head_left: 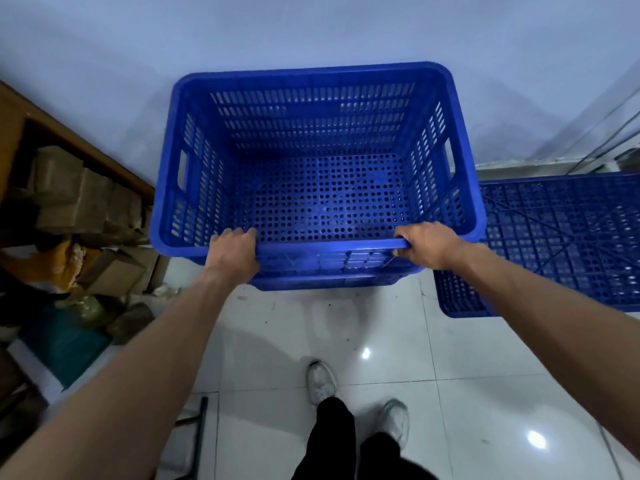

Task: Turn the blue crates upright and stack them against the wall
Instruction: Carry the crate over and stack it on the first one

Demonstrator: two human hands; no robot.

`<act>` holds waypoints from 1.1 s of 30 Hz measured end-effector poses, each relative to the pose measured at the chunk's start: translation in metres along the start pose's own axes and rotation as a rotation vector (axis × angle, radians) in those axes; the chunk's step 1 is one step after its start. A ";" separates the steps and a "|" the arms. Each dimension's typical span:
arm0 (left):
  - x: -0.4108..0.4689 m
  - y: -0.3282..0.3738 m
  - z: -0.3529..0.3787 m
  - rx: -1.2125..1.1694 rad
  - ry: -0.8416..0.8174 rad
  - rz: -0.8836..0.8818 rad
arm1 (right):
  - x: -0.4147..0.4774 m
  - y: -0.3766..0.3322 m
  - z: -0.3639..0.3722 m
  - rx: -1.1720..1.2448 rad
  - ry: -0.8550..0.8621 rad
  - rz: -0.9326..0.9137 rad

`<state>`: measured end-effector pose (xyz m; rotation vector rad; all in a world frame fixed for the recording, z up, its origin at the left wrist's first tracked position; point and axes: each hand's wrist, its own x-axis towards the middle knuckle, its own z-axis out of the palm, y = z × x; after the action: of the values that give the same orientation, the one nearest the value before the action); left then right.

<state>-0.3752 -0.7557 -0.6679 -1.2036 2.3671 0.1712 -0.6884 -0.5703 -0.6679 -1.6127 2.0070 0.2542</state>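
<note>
An upright blue perforated crate (311, 84) stands open side up with its far rim against the pale wall. It seems to sit on another blue crate, whose edge (329, 282) shows below its near side. My left hand (233, 252) grips the near rim at its left. My right hand (427, 244) grips the same rim at its right. A second blue crate (561, 237) lies upside down on the floor to the right, its ribbed base facing up.
A brown shelf (20, 112) with cardboard boxes (79, 199) and bags stands at the left. A glass panel (602, 119) rises at the far right. White floor tiles (381, 323) lie in front, with my feet (322, 382) on them.
</note>
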 end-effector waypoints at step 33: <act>-0.011 -0.003 0.011 0.206 0.289 0.215 | -0.026 0.020 0.019 -0.320 0.297 0.224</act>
<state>-0.3633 -0.7459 -0.6719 -0.9278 2.6837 -0.1864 -0.6983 -0.5348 -0.6740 -1.6938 2.4828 0.4633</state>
